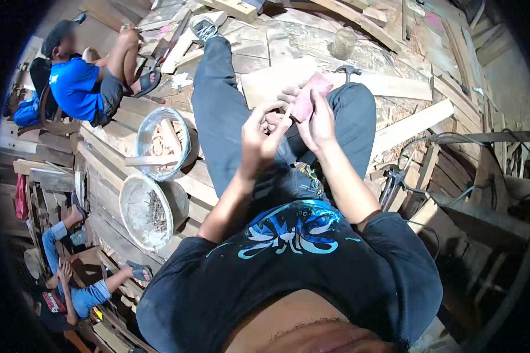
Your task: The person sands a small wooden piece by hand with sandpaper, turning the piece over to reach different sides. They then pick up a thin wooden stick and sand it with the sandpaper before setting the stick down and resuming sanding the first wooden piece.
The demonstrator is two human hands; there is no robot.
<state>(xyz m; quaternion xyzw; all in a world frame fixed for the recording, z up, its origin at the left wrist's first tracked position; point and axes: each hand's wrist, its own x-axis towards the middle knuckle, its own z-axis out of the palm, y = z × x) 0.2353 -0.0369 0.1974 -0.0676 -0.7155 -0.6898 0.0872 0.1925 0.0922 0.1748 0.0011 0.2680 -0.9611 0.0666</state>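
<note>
I sit on wooden boards with my legs in dark trousers stretched out ahead. My right hand holds a small pink rectangular piece above my lap. My left hand is right beside it, fingers pinched on a thin pale stick that touches the pink piece's lower edge. Both hands are close together over my thighs.
Two round basins stand to my left, one with wood scraps, one with nails. A hammer and a glass jar lie beyond my knee. A person in blue sits far left, another person lower left. Planks and cables lie right.
</note>
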